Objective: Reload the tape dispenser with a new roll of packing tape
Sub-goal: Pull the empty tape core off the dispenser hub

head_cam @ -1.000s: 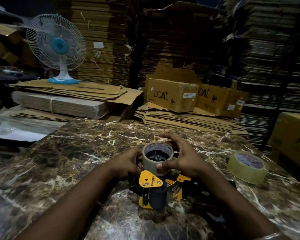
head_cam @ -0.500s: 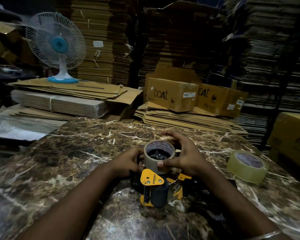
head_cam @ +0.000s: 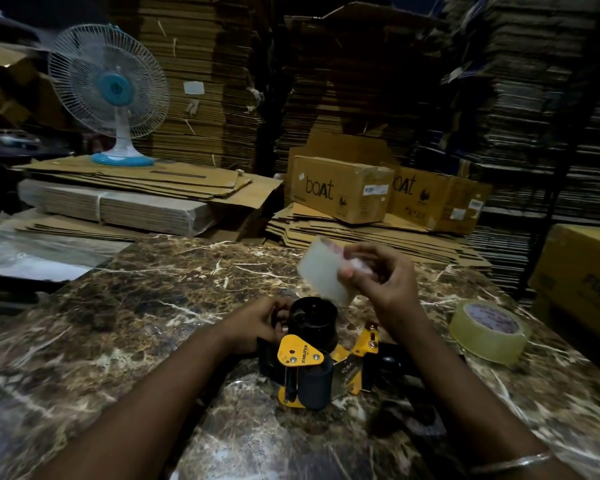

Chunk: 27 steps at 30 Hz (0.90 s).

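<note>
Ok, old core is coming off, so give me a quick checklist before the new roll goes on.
1. Spindle bare: ok.
2. Old core clear of the spindle, in right hand: ok, not yet set down.
3. Dispenser steadied by left hand: ok.
4. New tape roll lying flat on the table, right of the dispenser: ok.
5. New roll's loose end found: cannot tell.
6. Right hand free to pick it up: not ok.

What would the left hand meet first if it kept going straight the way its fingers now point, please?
The left hand points right, at the dispenser's bare black hub, which its fingers already seem to touch. So it would meet the hub at once, though dim light leaves the contact unsure.
</note>
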Each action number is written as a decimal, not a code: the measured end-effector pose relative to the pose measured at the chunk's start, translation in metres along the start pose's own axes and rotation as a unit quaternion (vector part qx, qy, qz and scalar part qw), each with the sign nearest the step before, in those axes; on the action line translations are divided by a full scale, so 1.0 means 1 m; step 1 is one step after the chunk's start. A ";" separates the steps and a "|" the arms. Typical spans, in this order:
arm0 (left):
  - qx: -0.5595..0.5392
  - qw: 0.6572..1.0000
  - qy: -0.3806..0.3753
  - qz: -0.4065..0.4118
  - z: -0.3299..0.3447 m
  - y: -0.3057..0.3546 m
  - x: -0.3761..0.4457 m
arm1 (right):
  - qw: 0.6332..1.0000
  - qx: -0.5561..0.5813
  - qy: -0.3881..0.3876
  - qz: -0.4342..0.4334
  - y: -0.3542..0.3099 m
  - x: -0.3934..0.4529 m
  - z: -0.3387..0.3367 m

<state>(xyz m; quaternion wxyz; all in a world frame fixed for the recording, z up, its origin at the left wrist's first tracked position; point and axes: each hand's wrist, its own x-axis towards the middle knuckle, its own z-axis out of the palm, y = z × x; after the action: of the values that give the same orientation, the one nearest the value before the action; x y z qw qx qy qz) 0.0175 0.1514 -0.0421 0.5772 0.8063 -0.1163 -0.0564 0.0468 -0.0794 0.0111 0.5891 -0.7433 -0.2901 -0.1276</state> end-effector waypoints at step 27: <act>-0.082 0.992 0.083 -0.053 -0.001 0.028 -0.019 | 0.921 -0.221 -0.005 0.320 0.041 0.021 -0.020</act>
<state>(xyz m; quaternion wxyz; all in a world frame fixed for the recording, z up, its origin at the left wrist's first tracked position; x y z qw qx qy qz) -0.0042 0.1480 -0.0159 0.6450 0.7634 -0.0199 -0.0295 0.0905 -0.0979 -0.0054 0.4177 -0.9085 -0.0044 0.0105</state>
